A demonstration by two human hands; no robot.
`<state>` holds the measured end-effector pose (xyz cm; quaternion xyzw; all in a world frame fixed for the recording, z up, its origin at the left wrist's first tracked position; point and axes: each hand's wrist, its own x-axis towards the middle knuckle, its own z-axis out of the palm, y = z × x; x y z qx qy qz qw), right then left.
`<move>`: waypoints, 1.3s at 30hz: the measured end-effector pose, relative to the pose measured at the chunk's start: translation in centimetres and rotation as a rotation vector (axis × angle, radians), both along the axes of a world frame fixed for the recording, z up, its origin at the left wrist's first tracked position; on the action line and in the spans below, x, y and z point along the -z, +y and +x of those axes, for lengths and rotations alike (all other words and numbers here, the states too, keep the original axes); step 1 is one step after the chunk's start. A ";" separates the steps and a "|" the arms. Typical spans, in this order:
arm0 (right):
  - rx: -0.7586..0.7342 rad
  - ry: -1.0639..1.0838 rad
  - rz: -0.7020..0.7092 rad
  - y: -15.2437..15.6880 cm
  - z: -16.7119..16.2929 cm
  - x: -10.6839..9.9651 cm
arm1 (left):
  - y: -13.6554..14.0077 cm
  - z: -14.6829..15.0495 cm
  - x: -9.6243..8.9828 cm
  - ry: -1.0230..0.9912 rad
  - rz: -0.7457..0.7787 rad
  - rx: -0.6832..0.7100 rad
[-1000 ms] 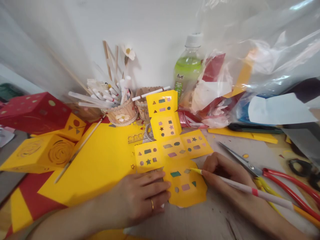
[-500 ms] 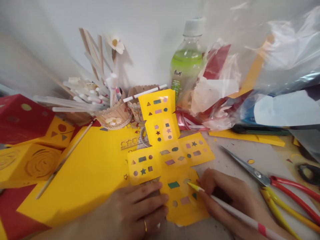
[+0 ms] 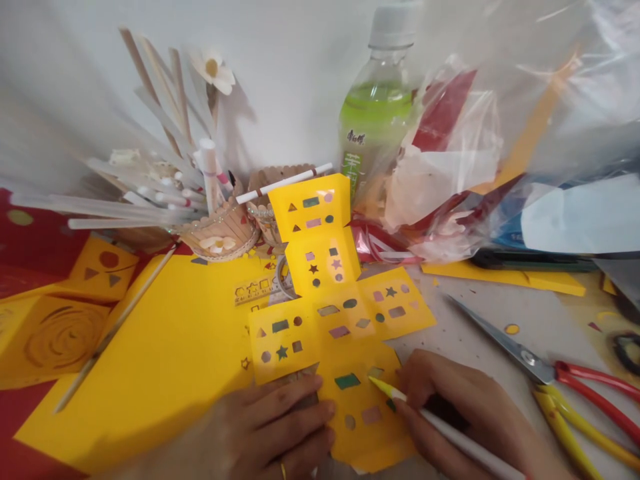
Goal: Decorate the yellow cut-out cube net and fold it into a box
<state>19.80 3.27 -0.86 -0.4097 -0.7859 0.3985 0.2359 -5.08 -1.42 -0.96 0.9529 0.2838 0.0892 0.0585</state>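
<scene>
A yellow paper box net, cross-shaped with small cut-out shapes backed in green, pink and grey, lies across the middle. My left hand rests with its fingers stretched flat against the left edge of the lowest panel. In my right hand is a white marker pen with a yellow tip, held in a writing grip. Its tip touches or hovers just over the panel, beside a grey cut-out near the top; contact I cannot tell.
Red-and-yellow handled scissors lie open at right. A stencil ruler and yellow sheet are at left, a wooden stick across the sheet. Behind stand a pen basket, a green drink bottle and plastic bags.
The camera view has shifted slightly closer, with things near the edges sliding outward. The marker's tip has moved a little left and down on the panel; my left hand stays on the paper.
</scene>
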 end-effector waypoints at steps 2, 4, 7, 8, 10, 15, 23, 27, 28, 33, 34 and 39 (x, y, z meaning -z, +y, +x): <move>0.006 -0.009 -0.010 0.0 0.0 -0.1 | -0.1 0.1 0.1 -0.010 -0.003 -0.010; 0.018 -0.016 -0.012 0.0 0.0 -0.1 | -0.2 0.1 0.2 -0.022 -0.001 -0.025; 0.030 -0.007 -0.027 -0.1 0.0 -0.2 | -0.1 0.2 0.3 -0.049 0.028 -0.036; 0.036 -0.002 -0.040 -0.1 0.0 -0.2 | 0.1 0.2 0.2 -0.058 0.045 -0.029; 0.068 0.013 -0.081 -0.2 0.0 -0.3 | 0.4 0.1 -0.1 -0.066 0.076 0.001; 0.250 0.138 -0.099 0.0 0.9 -1.1 | 0.7 0.1 -0.5 -0.070 0.094 0.023; 0.267 0.096 -0.115 -0.4 1.2 -1.5 | 0.5 0.7 0.5 -0.173 0.153 -0.059; 0.142 0.114 -0.247 -1.2 -0.4 -1.0 | 0.5 0.6 0.7 -0.181 0.155 -0.072; 0.107 0.105 -0.253 -1.3 -0.7 -0.9 | 0.5 0.6 0.7 -0.181 0.156 -0.070; -0.049 -0.035 -0.209 -1.2 -1.2 -1.1 | 0.4 0.5 1.2 -0.185 0.163 -0.062; -0.073 -0.056 -0.196 -1.1 -1.2 -1.2 | 0.4 0.5 1.2 -0.186 0.166 -0.061; -0.116 -0.053 -0.161 -1.1 -1.2 -1.3 | 0.3 0.5 1.3 -0.188 0.175 -0.057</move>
